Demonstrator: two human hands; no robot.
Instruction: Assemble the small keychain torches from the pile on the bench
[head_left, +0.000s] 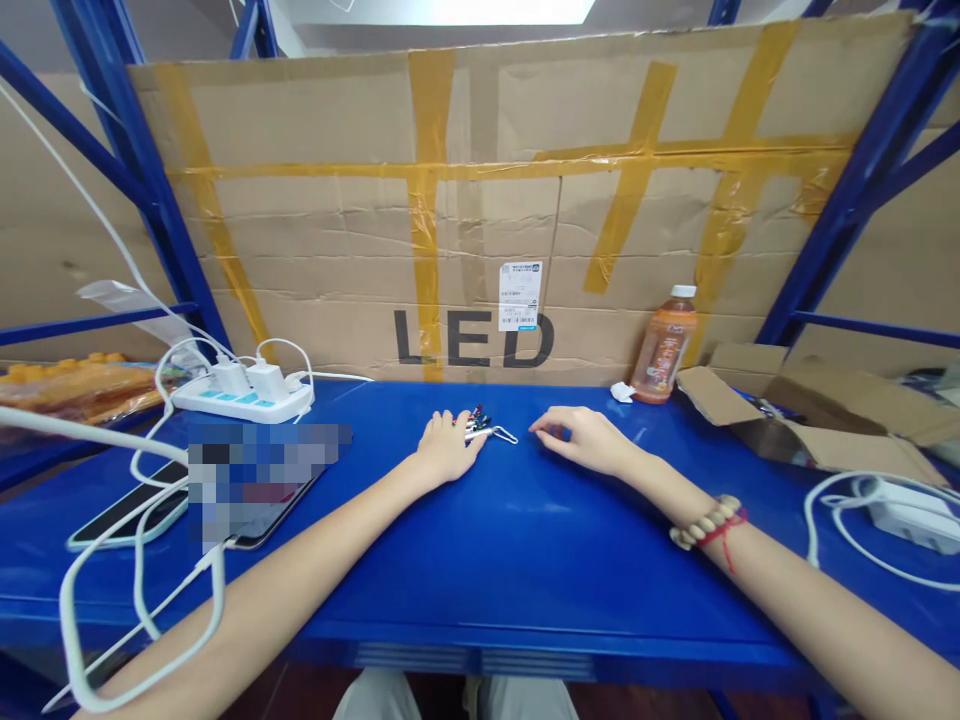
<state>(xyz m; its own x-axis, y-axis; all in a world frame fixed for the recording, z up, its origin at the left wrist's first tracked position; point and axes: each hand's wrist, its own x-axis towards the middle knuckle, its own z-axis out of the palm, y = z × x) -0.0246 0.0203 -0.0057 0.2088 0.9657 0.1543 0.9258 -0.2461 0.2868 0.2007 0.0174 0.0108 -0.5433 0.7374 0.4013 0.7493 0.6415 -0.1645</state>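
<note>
My left hand [445,447] rests on the blue tabletop, its fingers curled over a small bunch of dark and red pieces with a white loop [504,434] sticking out to the right. The fingers cover most of the bunch, so its kind is unclear. To the right of the loop, my right hand [589,438] sits just over the table with curved fingers. Its thumb is apart from the forefinger and nothing shows in the grasp. A beaded bracelet [705,522] with a red string is on the right wrist.
A white power strip [244,400], white cables and phones [142,505] crowd the left side. An orange drink bottle [664,345] and crumpled tissue [622,392] stand at the back right, near an open carton [862,445] and white charger [911,512]. Taped cardboard [360,240] backs the shelf.
</note>
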